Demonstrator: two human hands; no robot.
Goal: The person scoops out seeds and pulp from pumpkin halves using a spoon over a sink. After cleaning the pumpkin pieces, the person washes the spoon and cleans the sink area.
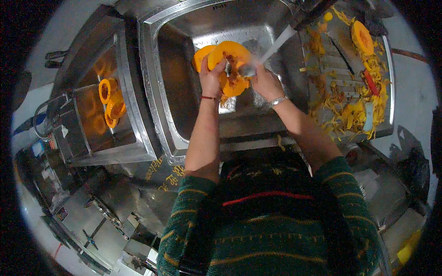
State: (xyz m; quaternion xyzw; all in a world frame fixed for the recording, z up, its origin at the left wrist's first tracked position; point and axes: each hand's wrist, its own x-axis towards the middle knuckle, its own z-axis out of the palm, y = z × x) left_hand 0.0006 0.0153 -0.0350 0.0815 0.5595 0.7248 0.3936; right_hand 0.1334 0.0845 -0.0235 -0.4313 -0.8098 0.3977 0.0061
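Observation:
Over a stainless steel sink, my left hand grips cut orange pumpkin pieces, whose seedy hollow shows dark pulp. My right hand is at the pumpkin's right side, closed around a metal tool with a rounded end, perhaps a spoon, that reaches the hollow. A blurred pale strip rises from beside my right fingers towards the upper right; whether it is water or a handle I cannot tell. The near part of the pumpkin hangs below my left fingers.
Peeled pumpkin rings lie in a second steel basin at left. On the ridged drainboard at right are a pumpkin half, heaped peelings, a red-handled tool and a pale blue-handled item. The sink's raised rim separates the basins.

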